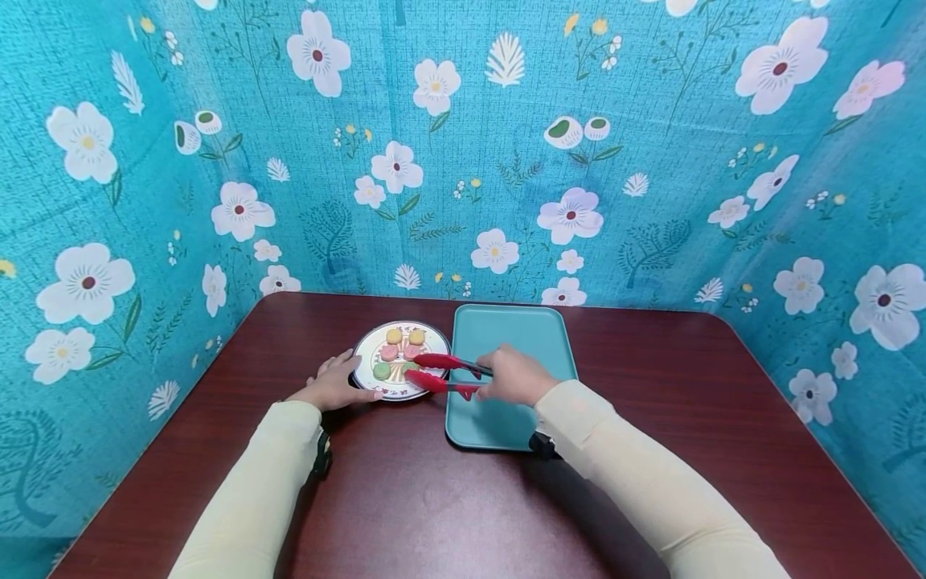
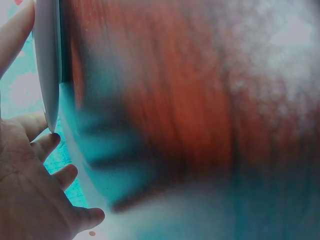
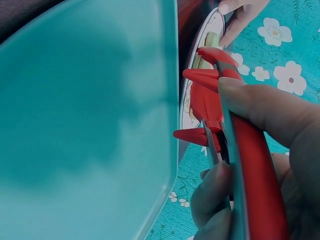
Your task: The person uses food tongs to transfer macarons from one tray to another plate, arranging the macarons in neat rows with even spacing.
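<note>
My left hand (image 1: 334, 384) holds the rim of a round white plate (image 1: 367, 346), thumb at the front edge and fingers along its left side. Pairs of yellow, pink and green macarons lie on the plate, among them a yellow macaron (image 1: 394, 336), a pink macaron (image 1: 389, 352) and a green macaron (image 1: 382, 371). In my right hand (image 1: 515, 375) is a pair of red-tipped tongs (image 1: 437, 381), gripped by its arms. The tong tips stand apart around the right green macaron (image 1: 411, 367), which they partly hide; contact cannot be told.
A teal rectangular tray (image 1: 510, 326) lies right of the plate, under my right hand and the tongs. Both stand on a dark red-brown wooden table (image 1: 434, 498). A blue flowered cloth (image 1: 463, 161) hangs behind and beside the table.
</note>
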`<action>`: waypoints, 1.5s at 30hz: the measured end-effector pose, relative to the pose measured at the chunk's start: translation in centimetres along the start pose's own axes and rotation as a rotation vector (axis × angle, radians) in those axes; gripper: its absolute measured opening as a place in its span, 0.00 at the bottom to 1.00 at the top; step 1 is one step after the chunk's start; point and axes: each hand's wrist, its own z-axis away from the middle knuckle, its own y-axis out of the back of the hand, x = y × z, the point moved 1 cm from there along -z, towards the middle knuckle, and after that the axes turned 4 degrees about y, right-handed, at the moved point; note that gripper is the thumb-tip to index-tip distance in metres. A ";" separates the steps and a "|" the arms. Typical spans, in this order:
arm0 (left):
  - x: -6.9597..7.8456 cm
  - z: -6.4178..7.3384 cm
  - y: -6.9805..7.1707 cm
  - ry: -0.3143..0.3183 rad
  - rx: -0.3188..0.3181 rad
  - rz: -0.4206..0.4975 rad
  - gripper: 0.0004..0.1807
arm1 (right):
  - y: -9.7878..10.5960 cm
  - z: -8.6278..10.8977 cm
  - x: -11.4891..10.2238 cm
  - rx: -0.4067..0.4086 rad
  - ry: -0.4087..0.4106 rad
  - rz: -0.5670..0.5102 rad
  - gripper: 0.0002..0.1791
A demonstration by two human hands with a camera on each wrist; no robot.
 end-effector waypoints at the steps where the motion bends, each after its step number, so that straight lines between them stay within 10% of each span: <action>1: 0.0 0.0 0.0 -0.001 0.001 -0.001 0.56 | 0.1 0.0 0.0 -0.001 0.002 0.005 0.32; 45: -0.2 -0.2 -0.1 0.011 0.010 0.010 0.57 | 1.0 -0.2 -0.6 -0.027 -0.061 0.025 0.35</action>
